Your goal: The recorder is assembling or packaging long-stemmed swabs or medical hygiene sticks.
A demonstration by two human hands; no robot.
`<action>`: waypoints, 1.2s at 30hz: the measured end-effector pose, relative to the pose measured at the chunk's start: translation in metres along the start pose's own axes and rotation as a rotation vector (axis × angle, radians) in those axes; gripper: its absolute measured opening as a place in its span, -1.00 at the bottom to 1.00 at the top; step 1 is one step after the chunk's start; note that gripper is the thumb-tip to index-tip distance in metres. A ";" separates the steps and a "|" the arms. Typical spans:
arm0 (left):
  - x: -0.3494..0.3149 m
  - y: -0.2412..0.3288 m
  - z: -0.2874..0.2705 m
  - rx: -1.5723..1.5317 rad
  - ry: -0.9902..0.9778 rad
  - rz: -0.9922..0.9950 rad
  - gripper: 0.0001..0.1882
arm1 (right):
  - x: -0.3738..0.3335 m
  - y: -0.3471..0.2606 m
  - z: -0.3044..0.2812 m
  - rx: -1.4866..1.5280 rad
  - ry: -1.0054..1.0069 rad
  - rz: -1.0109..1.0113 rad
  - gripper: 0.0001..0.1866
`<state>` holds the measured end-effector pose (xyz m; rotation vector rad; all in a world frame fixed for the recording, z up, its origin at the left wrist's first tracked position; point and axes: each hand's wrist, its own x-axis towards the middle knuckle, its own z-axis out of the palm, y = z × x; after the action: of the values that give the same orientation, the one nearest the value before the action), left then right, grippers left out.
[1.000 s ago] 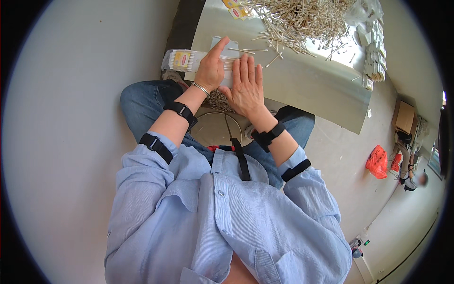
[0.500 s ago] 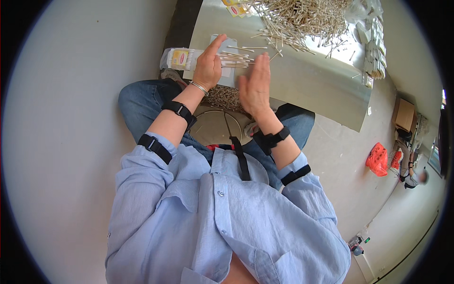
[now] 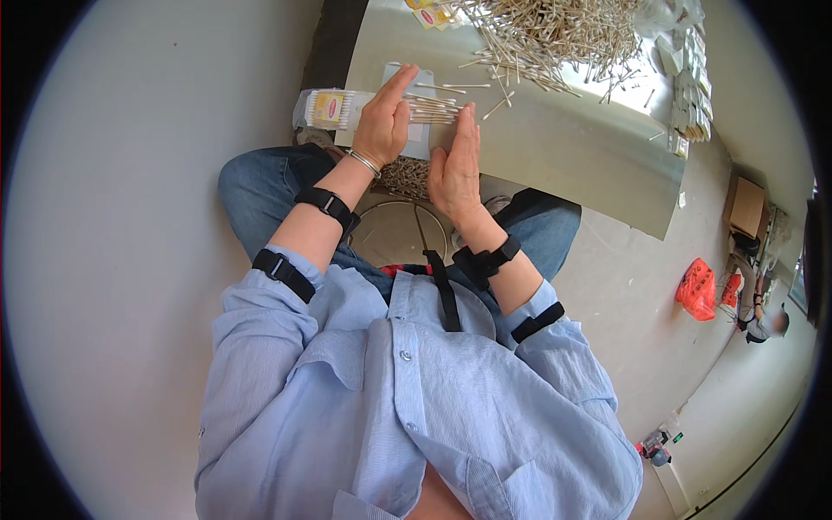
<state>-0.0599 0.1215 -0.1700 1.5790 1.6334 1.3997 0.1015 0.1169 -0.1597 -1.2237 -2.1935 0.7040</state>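
Between my two palms lies a small bundle of cotton swabs [image 3: 432, 110] on the metal table, sticks running left to right. My left hand [image 3: 381, 121] stands on edge at their left ends, fingers stretched out. At their right ends my right hand [image 3: 457, 169] is held flat and upright, its fingertips by the sticks. Neither hand grips anything. Under the swabs is a pale sheet [image 3: 419, 146]. Left of my left hand sits a clear pack of cotton swabs [image 3: 329, 108] with a yellow label. A few loose swabs [image 3: 498, 106] lie just beyond my right fingertips.
A big heap of cotton swabs [image 3: 555, 39] covers the table's far side, with yellow cards [image 3: 431, 15] to its left. Stacked packs [image 3: 692, 95] line the right edge. Below the near edge, more swabs [image 3: 406, 178] show. A red bag [image 3: 696, 290] and another person [image 3: 767, 322] are far right.
My right hand has moved left, closer to my left hand, and meets the swabs' right ends. The bundle looks more even. My left hand has hardly moved.
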 end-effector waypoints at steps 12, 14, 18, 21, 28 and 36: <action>0.001 0.000 0.001 -0.081 -0.019 -0.053 -0.55 | 0.018 0.002 0.000 -0.170 -0.065 -0.070 -0.24; 0.001 -0.005 0.002 -0.292 0.081 -0.100 -0.56 | 0.020 0.001 0.001 -0.280 -0.131 -0.121 -0.25; 0.003 -0.007 0.006 -0.390 0.156 -0.133 -0.56 | 0.010 -0.003 0.000 -0.389 -0.253 -0.132 -0.18; 0.003 -0.004 0.006 -0.379 0.140 -0.143 -0.56 | 0.006 -0.005 0.001 -0.432 -0.264 -0.111 -0.14; -0.001 -0.003 0.001 -0.125 0.015 -0.059 -0.55 | 0.013 -0.010 -0.001 -0.435 -0.280 -0.103 -0.12; 0.002 -0.004 0.001 -0.145 0.029 -0.055 -0.54 | 0.021 -0.008 -0.004 -0.458 -0.231 -0.122 -0.17</action>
<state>-0.0610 0.1246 -0.1733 1.4277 1.5423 1.4834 0.0901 0.1323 -0.1475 -1.2542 -2.6979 0.3104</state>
